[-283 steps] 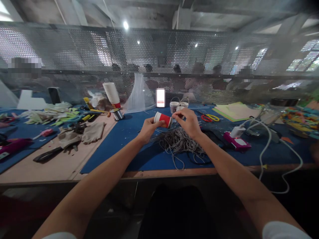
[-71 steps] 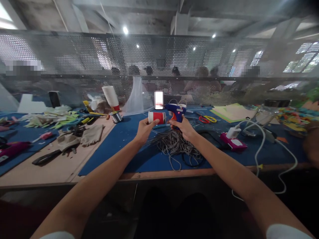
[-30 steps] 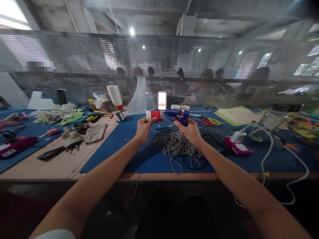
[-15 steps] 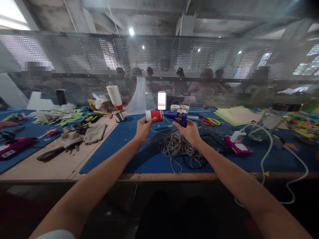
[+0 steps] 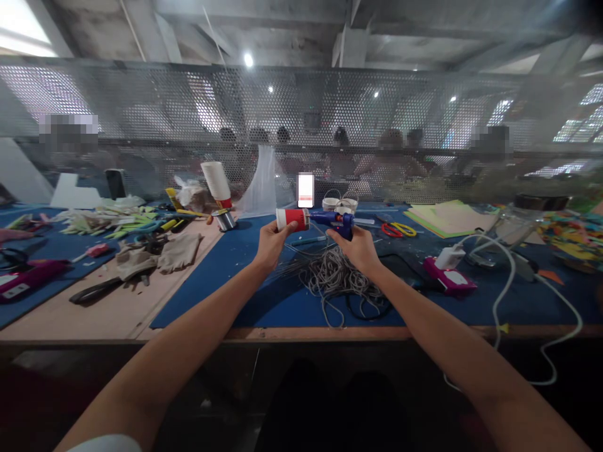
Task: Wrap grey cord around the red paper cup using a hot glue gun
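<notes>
My left hand (image 5: 272,243) is closed around a red and white paper cup (image 5: 293,219), which lies sideways in the air over the blue mat. A blue glue gun (image 5: 325,218) is gripped in my right hand (image 5: 357,246). Its nozzle points left and meets the cup's right end; whether it touches I cannot tell. Under my right hand lies a tangled heap of grey cord (image 5: 336,276). A blue pen-like stick (image 5: 308,240) rests behind the heap.
Red and yellow-handled scissors (image 5: 398,230), coloured sheets (image 5: 447,218) and a magenta power strip (image 5: 450,277) lie to the right. Left are stacked paper cups (image 5: 215,181), a metal can (image 5: 224,220) and work gloves (image 5: 179,252). Small white baskets (image 5: 340,204) and a lit phone (image 5: 306,190) stand behind.
</notes>
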The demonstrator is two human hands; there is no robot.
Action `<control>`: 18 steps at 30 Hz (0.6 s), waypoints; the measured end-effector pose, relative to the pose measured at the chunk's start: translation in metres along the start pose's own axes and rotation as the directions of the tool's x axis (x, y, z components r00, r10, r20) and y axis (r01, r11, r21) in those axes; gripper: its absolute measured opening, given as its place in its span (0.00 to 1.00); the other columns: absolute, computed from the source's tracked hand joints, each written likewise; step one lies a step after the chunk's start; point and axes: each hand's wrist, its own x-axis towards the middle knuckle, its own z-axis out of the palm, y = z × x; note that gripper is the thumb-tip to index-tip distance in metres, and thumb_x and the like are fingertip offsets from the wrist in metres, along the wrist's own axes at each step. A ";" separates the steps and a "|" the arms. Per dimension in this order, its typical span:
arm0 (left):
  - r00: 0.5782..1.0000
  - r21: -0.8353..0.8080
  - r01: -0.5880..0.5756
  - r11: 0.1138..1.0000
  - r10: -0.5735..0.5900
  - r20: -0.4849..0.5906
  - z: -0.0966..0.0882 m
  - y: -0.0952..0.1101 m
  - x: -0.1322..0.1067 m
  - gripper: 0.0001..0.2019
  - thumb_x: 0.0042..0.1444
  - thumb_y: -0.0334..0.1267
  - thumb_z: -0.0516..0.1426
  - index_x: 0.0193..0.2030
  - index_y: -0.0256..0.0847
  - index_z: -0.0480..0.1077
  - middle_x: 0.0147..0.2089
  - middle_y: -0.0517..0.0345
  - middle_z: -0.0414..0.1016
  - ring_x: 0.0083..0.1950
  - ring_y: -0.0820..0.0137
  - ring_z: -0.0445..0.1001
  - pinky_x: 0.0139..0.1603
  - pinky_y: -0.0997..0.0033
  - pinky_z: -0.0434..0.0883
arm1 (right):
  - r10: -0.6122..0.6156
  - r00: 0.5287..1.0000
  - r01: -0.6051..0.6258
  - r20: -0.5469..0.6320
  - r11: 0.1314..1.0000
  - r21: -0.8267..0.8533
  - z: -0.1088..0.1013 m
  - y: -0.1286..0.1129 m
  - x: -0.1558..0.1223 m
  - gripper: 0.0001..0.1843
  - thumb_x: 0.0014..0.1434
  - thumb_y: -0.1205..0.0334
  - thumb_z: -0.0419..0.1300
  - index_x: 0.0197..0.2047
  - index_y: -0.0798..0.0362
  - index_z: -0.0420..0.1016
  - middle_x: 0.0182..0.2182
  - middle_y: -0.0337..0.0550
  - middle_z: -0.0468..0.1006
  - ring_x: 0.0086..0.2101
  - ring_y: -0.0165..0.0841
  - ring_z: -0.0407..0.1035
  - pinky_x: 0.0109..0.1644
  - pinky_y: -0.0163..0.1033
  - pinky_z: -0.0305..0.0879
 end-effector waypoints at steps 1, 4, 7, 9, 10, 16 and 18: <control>1.000 -0.002 0.000 1.000 0.000 0.000 0.000 0.000 0.000 0.19 0.46 0.48 0.70 0.40 0.35 0.81 0.35 0.55 0.81 0.38 0.67 0.75 0.46 0.68 0.70 | 0.002 1.000 -0.002 0.007 1.000 -0.001 0.000 0.000 0.000 0.21 0.60 0.42 0.61 0.39 0.52 0.83 0.21 0.44 0.77 0.26 0.39 0.72 0.32 0.40 0.61; 1.000 -0.003 -0.005 1.000 0.005 0.000 0.000 0.000 0.000 0.19 0.46 0.48 0.70 0.40 0.35 0.81 0.35 0.55 0.81 0.38 0.67 0.75 0.46 0.67 0.70 | 0.012 1.000 -0.012 0.018 1.000 -0.006 -0.001 -0.001 0.000 0.22 0.60 0.42 0.61 0.39 0.53 0.83 0.21 0.44 0.76 0.25 0.38 0.71 0.32 0.41 0.61; 1.000 0.003 -0.012 1.000 0.012 0.010 0.000 -0.001 0.000 0.19 0.47 0.47 0.70 0.41 0.35 0.81 0.36 0.55 0.81 0.38 0.67 0.75 0.46 0.67 0.71 | 0.009 1.000 -0.009 0.010 1.000 -0.024 -0.001 -0.002 0.000 0.23 0.60 0.41 0.60 0.39 0.52 0.83 0.21 0.44 0.76 0.26 0.39 0.71 0.31 0.41 0.59; 1.000 0.009 -0.011 1.000 0.011 0.014 -0.001 -0.002 0.000 0.19 0.47 0.48 0.69 0.41 0.35 0.81 0.36 0.55 0.81 0.38 0.67 0.76 0.46 0.67 0.71 | 0.004 1.000 -0.004 0.007 1.000 -0.030 -0.001 -0.001 0.000 0.23 0.60 0.41 0.60 0.39 0.52 0.83 0.22 0.44 0.77 0.26 0.39 0.71 0.32 0.41 0.59; 1.000 0.011 -0.009 1.000 0.009 0.011 -0.001 -0.002 0.000 0.19 0.47 0.48 0.69 0.41 0.35 0.81 0.36 0.55 0.81 0.38 0.67 0.76 0.46 0.67 0.71 | 0.005 1.000 -0.005 0.009 1.000 -0.030 -0.001 -0.001 0.000 0.23 0.60 0.41 0.60 0.39 0.52 0.83 0.22 0.44 0.77 0.27 0.39 0.71 0.32 0.41 0.59; 1.000 0.002 -0.004 1.000 0.004 0.012 -0.001 -0.002 0.000 0.19 0.47 0.48 0.70 0.41 0.35 0.81 0.36 0.55 0.81 0.39 0.67 0.76 0.46 0.68 0.70 | 0.014 1.000 -0.013 0.011 0.999 -0.044 -0.001 -0.002 0.000 0.22 0.60 0.42 0.61 0.38 0.53 0.83 0.23 0.45 0.78 0.27 0.39 0.72 0.33 0.41 0.60; 1.000 -0.003 -0.007 1.000 0.007 0.015 -0.001 -0.002 0.000 0.19 0.48 0.47 0.69 0.42 0.35 0.81 0.36 0.55 0.81 0.39 0.67 0.76 0.47 0.67 0.71 | 0.009 1.000 -0.008 0.012 0.999 -0.041 -0.001 -0.002 0.000 0.21 0.61 0.42 0.61 0.39 0.52 0.83 0.23 0.44 0.78 0.27 0.39 0.72 0.33 0.41 0.61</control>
